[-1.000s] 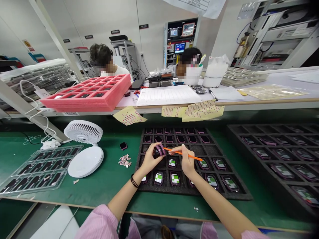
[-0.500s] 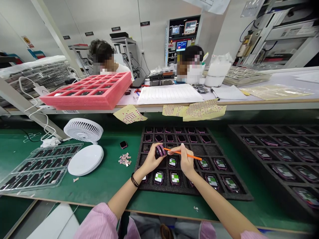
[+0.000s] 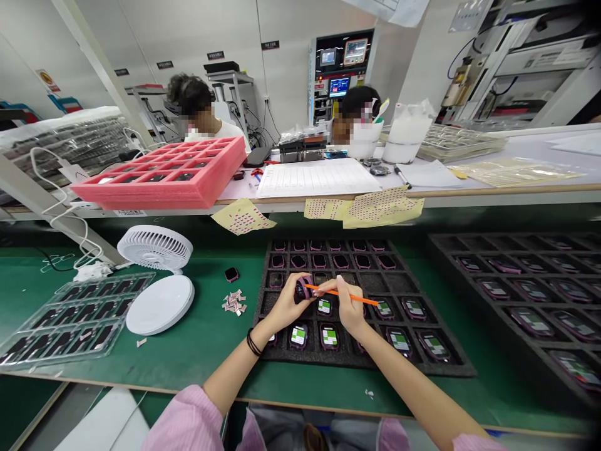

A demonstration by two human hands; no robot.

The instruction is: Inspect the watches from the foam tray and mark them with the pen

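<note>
Between the fingers of my left hand (image 3: pixel 286 307) is a purple smartwatch case (image 3: pixel 301 289), its dark face turned partly toward me. My right hand (image 3: pixel 348 307) pinches a thin orange stick (image 3: pixel 364 300), whose left end meets the side of the watch case. Both hands are above a black foam tray (image 3: pixel 323 356). Its compartments hold several purple-rimmed watches; the nearer ones, such as this watch (image 3: pixel 329 336), carry green and white film on their screens, while the far rows look plain black. What the stick's tip touches exactly is too small to tell.
Left of the tray lie a single watch (image 3: pixel 231 274), a pile of small tabs (image 3: pixel 233 302), a white fan (image 3: pixel 159 305) and a clear tray of black parts (image 3: pixel 70 316). Another foam tray (image 3: pixel 507 326) stands right. A shelf above holds a pink foam tray (image 3: pixel 206 181); two people sit behind it.
My left hand has turned the watch case so more of its dark face shows. The orange stick has shifted slightly left and down with my right hand. The camera view has moved a little.
</note>
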